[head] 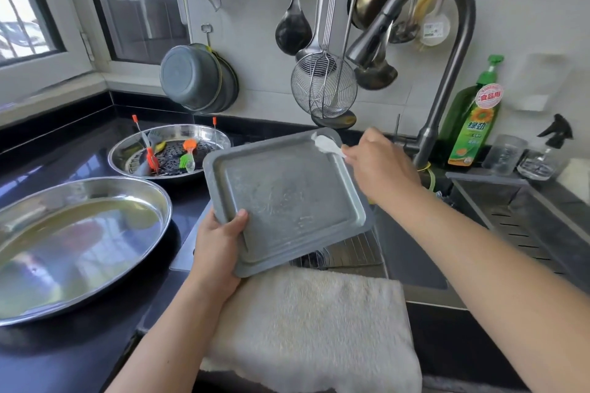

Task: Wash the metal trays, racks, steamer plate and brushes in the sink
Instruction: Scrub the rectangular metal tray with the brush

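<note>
The left hand (220, 246) gripped the grey baking tray (287, 201) at its seven o'clock corner, tilted above the sink (415, 265), its long axis toward one o'clock, where the nearer right hand (380, 166) pinched a white brush (325, 143) on the rim.

The left hand (220, 246) reaches up from the lower left on a bare forearm, its thumb laid over the near corner of the grey rectangular metal tray (289, 201) and its fingers curled beneath (hidden by the tray). The right hand (378, 163) extends from the lower right, knuckles up, pinching a small white brush (327, 145) at the tray's far corner.
</note>
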The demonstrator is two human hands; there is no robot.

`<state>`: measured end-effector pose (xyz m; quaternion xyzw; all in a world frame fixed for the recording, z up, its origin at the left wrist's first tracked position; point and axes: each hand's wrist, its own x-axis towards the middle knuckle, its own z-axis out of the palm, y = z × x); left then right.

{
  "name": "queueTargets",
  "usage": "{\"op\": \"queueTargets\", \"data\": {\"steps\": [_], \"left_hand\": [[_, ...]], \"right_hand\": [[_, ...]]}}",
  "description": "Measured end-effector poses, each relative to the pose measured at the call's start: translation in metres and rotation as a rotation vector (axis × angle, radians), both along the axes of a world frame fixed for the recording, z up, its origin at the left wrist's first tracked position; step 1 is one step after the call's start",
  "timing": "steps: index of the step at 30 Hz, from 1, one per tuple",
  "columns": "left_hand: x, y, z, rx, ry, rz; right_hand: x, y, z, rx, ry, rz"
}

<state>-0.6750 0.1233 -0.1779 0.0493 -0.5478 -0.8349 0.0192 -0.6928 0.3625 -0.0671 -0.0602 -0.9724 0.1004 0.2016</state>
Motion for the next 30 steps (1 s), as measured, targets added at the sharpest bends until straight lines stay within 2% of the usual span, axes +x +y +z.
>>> {"op": "queueTargets", "data": {"steps": [7, 11, 14, 17, 22, 24, 26, 30], "left_hand": [[-0.004, -0.001, 0.0, 0.02, 0.006, 0.029], [-0.002, 0.001, -0.002, -0.014, 0.014, -0.047], [0.0, 0.0, -0.002, -0.027, 0.006, -0.061], [-0.001, -0.002, -0.001, -0.011, -0.008, -0.041], [-0.003, -0.003, -0.002, 0.013, -0.015, -0.005], [-0.002, -0.002, 0.0, 0.03, -0.013, -0.019], [-0.002, -0.002, 0.001, 0.025, -0.009, -0.048], [0.003, 0.0, 0.003, 0.002, 0.014, -0.09]], "right_hand": [[0.084, -0.002, -0.052, 0.187, -0.228, 0.233], [0.041, 0.01, -0.036, 0.277, -0.052, 0.216], [0.003, 0.017, -0.021, 0.236, -0.008, 0.07], [0.003, 0.011, -0.023, 0.182, -0.015, 0.05], [0.058, 0.013, -0.057, 0.274, -0.062, 0.262], [0.077, 0.017, -0.064, 0.299, -0.148, 0.288], [0.074, 0.024, -0.06, 0.34, -0.132, 0.311], [0.03, 0.02, -0.028, 0.226, -0.014, 0.052]]}}
